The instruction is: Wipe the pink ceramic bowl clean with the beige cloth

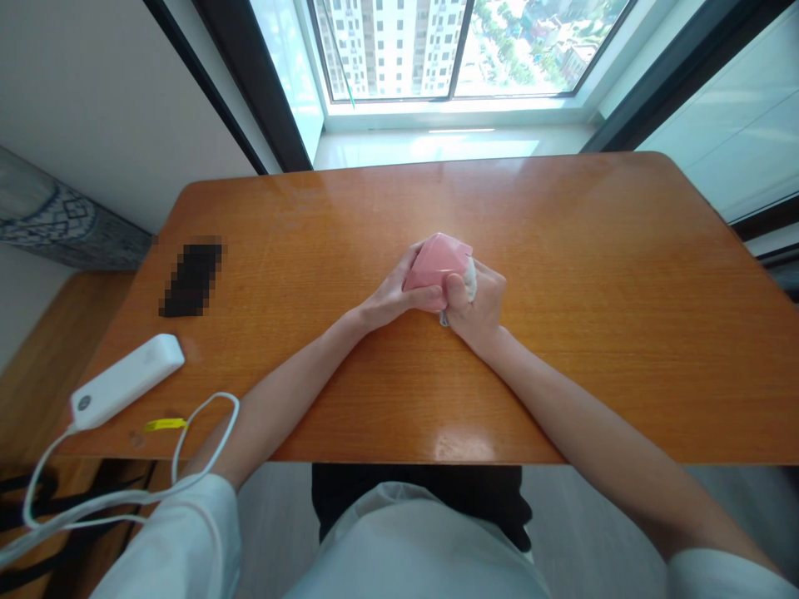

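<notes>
A glossy pink object [439, 264] with flat, angled faces is held just above the table in front of me; its exact kind is not clear. My left hand [399, 287] is closed round its left side, thumb across the lower front. At its right side, my right hand [479, 301] is curled shut with the thumb bent against the pink surface. A crumpled white cloth [470, 279] shows between my right hand and the pink object. Below the right thumb, a small greyish-white end sticks out. The right fingertips are hidden.
The brown wooden table [599, 333] spans the view. On its left lie a white power strip [128, 381], a yellow tag [166, 424] and a blurred-out dark item [192, 276]. A white cable [205, 466] loops over my left arm. A window [449, 50] stands behind the table.
</notes>
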{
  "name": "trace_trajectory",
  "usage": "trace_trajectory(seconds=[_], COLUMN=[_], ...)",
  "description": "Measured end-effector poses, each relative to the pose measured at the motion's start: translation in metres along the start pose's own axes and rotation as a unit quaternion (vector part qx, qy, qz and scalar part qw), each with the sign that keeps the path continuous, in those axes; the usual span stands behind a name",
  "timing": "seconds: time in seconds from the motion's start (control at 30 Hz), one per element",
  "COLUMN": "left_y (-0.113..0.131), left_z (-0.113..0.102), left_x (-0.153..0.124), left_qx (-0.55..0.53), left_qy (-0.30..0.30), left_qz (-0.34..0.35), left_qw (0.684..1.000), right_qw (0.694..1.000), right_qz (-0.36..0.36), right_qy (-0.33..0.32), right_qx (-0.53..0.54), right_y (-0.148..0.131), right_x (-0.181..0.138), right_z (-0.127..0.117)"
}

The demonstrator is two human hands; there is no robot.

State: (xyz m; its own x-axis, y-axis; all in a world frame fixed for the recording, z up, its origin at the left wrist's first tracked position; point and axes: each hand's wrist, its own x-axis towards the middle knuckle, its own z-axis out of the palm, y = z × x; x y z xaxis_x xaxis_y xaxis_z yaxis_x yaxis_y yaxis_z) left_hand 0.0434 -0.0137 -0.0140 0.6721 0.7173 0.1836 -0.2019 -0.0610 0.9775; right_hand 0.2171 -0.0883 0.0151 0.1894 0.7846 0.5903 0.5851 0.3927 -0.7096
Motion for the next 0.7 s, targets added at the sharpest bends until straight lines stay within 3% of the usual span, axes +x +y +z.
trace_trajectory(seconds=[0.2, 0.33, 0.5, 0.7], left_y=[-0.005, 0.003, 0.011, 0.01], left_z=[0.001, 0.003, -0.006, -0.013], left_x=[0.004, 0.01, 0.013, 0.011], left_qx=[-0.081, -0.148, -0.185, -0.159], left_qy=[0.062, 0.101, 0.131, 0.123], left_qz=[0.0, -0.003, -0.029, -0.049], left_qw=[0.995, 0.984, 0.973, 0.978], right_qw=[0.995, 0.987, 0.99, 0.978], right_qz=[0.019, 0.053, -0.131, -0.182], right_qy=[0.062, 0.062, -0.051, -0.102], right_qx=[0.074, 0.138, 0.022, -0.028], right_y=[0.001, 0.003, 0.008, 0.016], right_x=[-0.002, -0.002, -0.002, -0.004], right_z=[0.005, 0.005, 0.01, 0.019])
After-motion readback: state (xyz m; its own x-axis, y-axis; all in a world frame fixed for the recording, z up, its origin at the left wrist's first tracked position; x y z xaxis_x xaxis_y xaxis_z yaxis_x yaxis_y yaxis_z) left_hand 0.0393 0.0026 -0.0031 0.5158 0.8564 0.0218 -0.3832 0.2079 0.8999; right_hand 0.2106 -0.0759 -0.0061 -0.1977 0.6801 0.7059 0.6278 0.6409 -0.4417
